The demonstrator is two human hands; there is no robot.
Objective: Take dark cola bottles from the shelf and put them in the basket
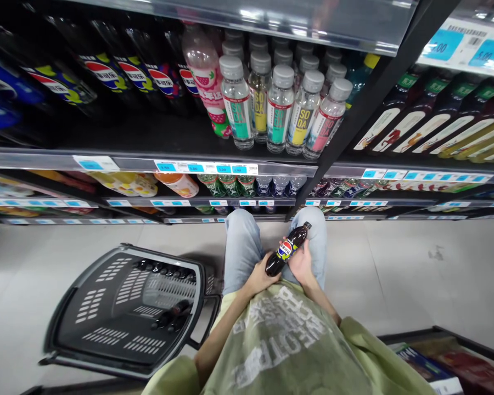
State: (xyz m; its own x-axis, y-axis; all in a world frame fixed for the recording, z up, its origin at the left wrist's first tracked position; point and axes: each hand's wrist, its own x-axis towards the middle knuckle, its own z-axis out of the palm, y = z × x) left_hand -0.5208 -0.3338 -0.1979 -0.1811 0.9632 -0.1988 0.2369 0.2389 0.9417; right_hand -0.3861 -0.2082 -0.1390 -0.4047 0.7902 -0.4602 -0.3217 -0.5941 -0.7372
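A dark cola bottle (pixel 286 250) with a Pepsi label lies slanted over my lap, its cap pointing away to the upper right. My left hand (pixel 258 275) is closed about its lower end. On the other side, my right hand (pixel 301 264) cradles the bottle from underneath, palm turned up, with some fingers hidden behind it. To my left on the floor stands a black and grey shopping basket (pixel 107 304). Several dark bottles (pixel 175 315) lie or stand inside it.
Ahead, a shelf (pixel 140 129) carries more large cola bottles (pixel 107 71), a pink strawberry drink (pixel 206 77) and several clear soda bottles (pixel 280 109). Lower shelves hold green and blue bottles. A dark-edged display (pixel 436 332) with boxes is at the lower right.
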